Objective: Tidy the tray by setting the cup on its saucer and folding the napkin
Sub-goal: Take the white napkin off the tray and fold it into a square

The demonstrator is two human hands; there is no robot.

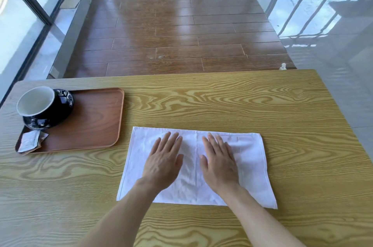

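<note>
A white cloth napkin (250, 158) lies flat on the wooden table (222, 101), with a crease down its middle. My left hand (163, 160) and my right hand (219, 160) rest palm down on it, fingers spread, one on each side of the crease. On the brown tray (94, 121) at the left, a black cup (43, 105) with a white inside stands on a black saucer (66, 113) in the tray's far left corner.
Small torn paper sachets (30, 142) lie at the tray's near left corner. The table's far edge runs just beyond the tray, with a wooden floor (173, 25) behind it. Glass walls stand at the left and right.
</note>
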